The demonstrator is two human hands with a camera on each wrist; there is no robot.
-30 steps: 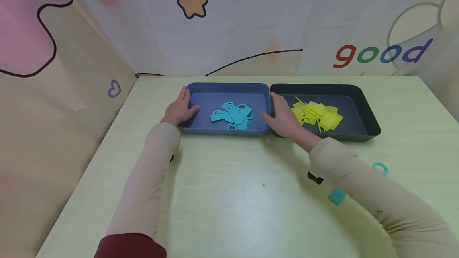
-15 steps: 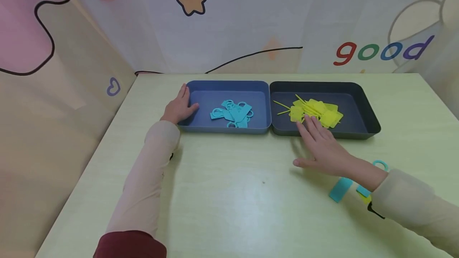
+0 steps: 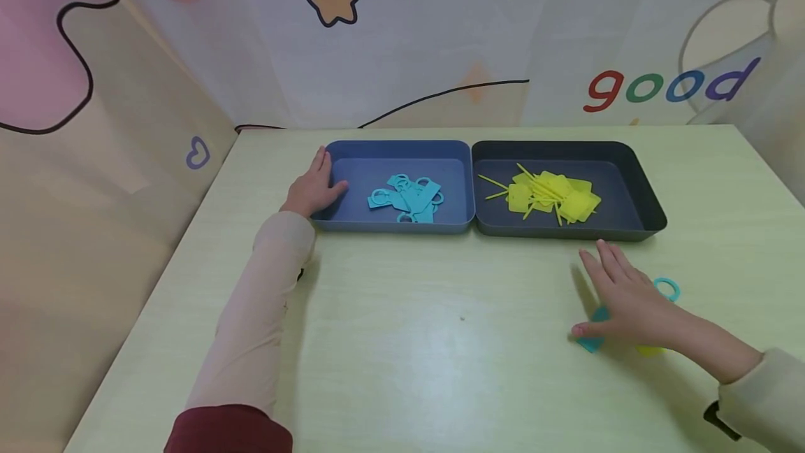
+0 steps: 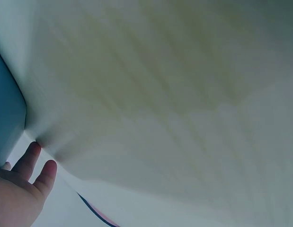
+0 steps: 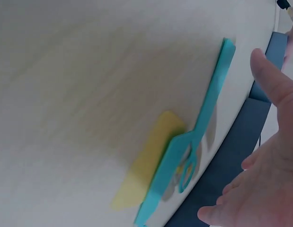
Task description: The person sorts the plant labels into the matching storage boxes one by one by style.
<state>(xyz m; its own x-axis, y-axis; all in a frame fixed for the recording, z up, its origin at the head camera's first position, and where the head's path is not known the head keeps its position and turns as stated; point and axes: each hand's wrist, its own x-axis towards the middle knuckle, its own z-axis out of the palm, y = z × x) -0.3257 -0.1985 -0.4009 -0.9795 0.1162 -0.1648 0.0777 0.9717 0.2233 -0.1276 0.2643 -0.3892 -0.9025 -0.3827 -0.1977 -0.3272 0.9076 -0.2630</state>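
My left hand (image 3: 311, 191) is at the left rim of a blue tray (image 3: 349, 173), thumb over the inner side and fingers along the outside. Flat cyan pieces with rings (image 3: 411, 199) lie piled in that tray. Over the table at the right, my right hand (image 3: 635, 306) is spread with nothing in its fingers. Beneath it lie a cyan piece (image 3: 589, 342), a yellow piece (image 3: 650, 351) and a cyan ring (image 3: 666, 289), partly covered by the hand. From the right wrist view, a long cyan strip (image 5: 210, 99) and a yellow flat piece (image 5: 146, 165) lie side by side.
A black tray (image 3: 635, 194) stands against the blue tray's right side, with yellow flat pieces (image 3: 553, 196) heaped inside. Behind the pale table (image 3: 402, 313) rises a printed cloth backdrop (image 3: 415, 33), and another cloth side (image 3: 113, 243) flanks its left edge.
My right hand has left the trays' meeting edge and moved right and toward me, over the loose pieces. The left hand stays at the blue tray.
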